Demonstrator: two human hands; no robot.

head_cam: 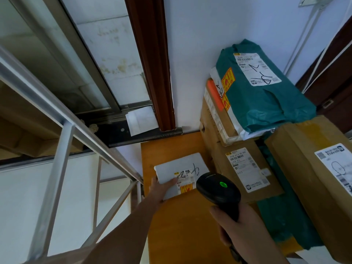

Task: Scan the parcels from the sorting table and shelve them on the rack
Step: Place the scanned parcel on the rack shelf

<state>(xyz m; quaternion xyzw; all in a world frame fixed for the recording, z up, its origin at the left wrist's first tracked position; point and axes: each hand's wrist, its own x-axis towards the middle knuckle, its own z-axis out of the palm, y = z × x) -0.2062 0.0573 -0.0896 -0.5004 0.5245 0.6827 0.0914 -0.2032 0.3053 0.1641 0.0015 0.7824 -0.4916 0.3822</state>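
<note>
while the left hand [159, 188] lies with straight fingers on the white parcel's [181, 168] near corner on the table [182, 231], the right hand [242, 231] grips a black scanner [218, 189], green light lit, just beside its label. stacked parcels [262, 115] stand right, rack [62, 141] left.

A window [62, 60] with a metal frame fills the upper left. A folded white paper [142, 121] lies on its dark sill [144, 135], at the sill's right end, touching a brown wooden post [152, 63] that runs up the pale wall [194, 54]. White cables [304, 40] run down the wall at the upper right, beside a dark brown door [331, 88].
</note>
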